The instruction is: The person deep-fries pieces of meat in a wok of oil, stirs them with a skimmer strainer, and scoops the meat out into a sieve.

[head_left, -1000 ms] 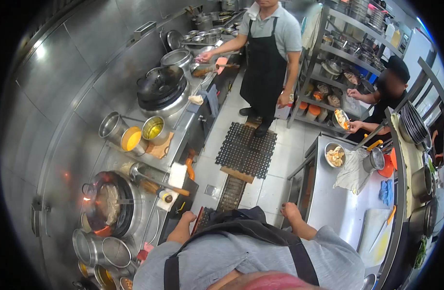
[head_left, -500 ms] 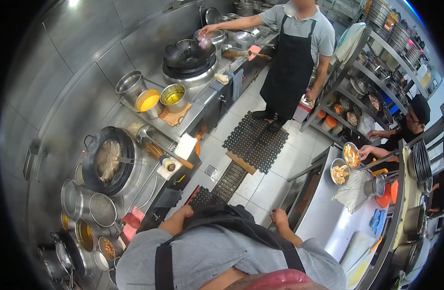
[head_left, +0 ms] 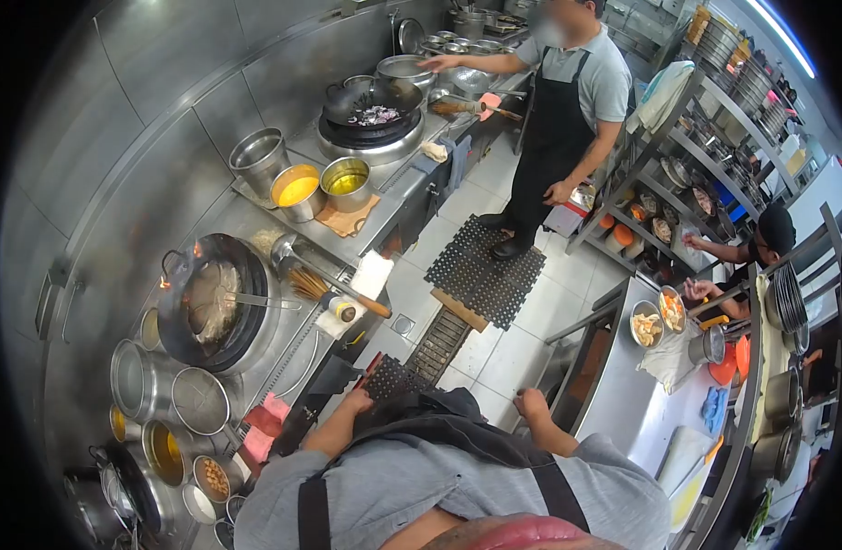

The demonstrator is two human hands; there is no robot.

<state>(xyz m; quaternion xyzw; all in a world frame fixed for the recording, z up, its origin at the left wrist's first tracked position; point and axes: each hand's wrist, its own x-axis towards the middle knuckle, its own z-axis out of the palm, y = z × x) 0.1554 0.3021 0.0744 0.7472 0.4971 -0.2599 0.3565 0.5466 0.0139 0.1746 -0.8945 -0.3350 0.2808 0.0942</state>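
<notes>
My left hand hangs beside the stove front at the apron's left edge; its fingers are mostly turned from view. My right hand hangs loosely curled near the steel counter, with nothing seen in it. On the stove to my left, a black wok holds a large pale brown piece of food in liquid, and a flat metal utensil rests across its rim. A ladle and a bamboo brush lie beside it. Neither hand touches these.
A co-worker stands ahead by another wok holding purple-white pieces. Another person is behind the shelf at right. Two bowls of cut food, a bowl and a bowl, stand on the counter. A floor grate lies ahead.
The co-worker's pinkish handful has dropped into the far wok, and that hand has moved right, away from it. The person at right has let go of a bowl. Flames now show at the near wok's rim.
</notes>
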